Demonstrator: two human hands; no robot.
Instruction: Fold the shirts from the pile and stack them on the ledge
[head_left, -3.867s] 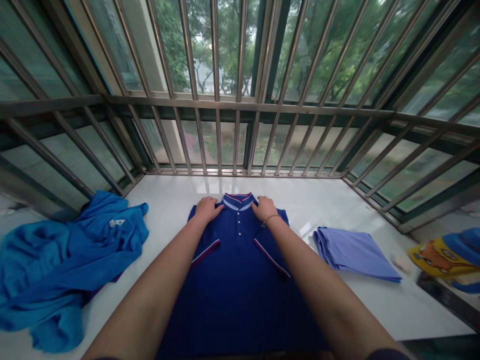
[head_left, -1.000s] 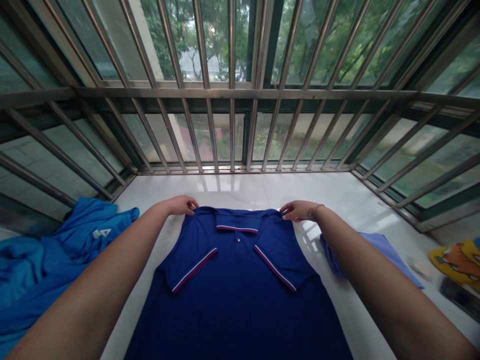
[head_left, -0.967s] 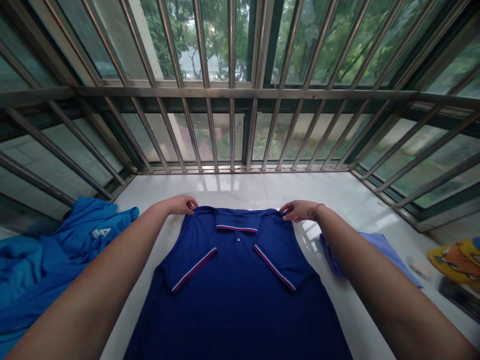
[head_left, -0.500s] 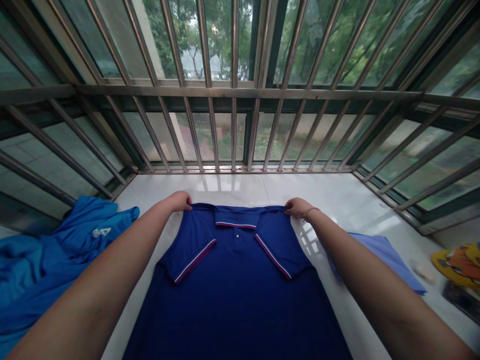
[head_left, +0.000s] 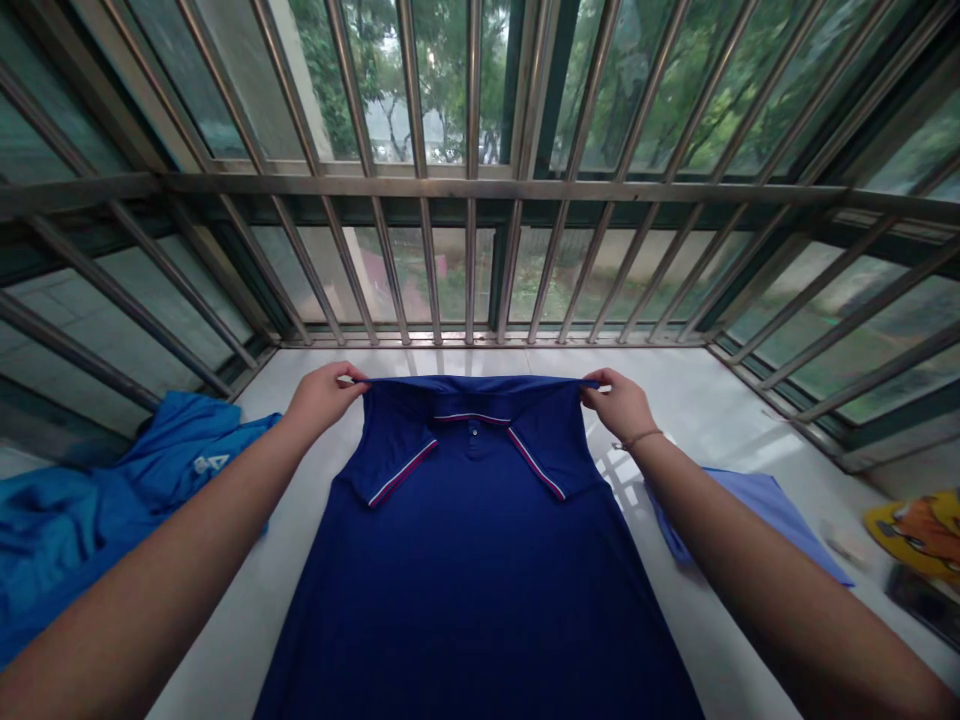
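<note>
A dark blue polo shirt [head_left: 472,560] is spread out in front of me, with its collar end away from me and the lower part running out of the frame. Its short sleeves are folded inward over the front; their cuffs carry red and white stripes, as does the collar. My left hand [head_left: 328,400] pinches the far left corner of the shirt at the shoulder. At the opposite shoulder corner, my right hand [head_left: 616,402] grips the cloth between thumb and fingers. The top edge is stretched taut between both hands and lifted off the white surface.
Bright blue clothing [head_left: 120,510] lies crumpled at the left. To the right is a folded lavender-blue cloth [head_left: 772,520], partly behind my forearm. Beyond it are a yellow patterned item [head_left: 919,530] and a dark object [head_left: 922,605]. Metal bars [head_left: 465,187] enclose the white tiled ledge [head_left: 487,360].
Both hands have risen and moved slightly outward, drawing the shirt's top edge up and away from me. The collar has tilted, and the folded sleeves have shifted upward with the cloth.
</note>
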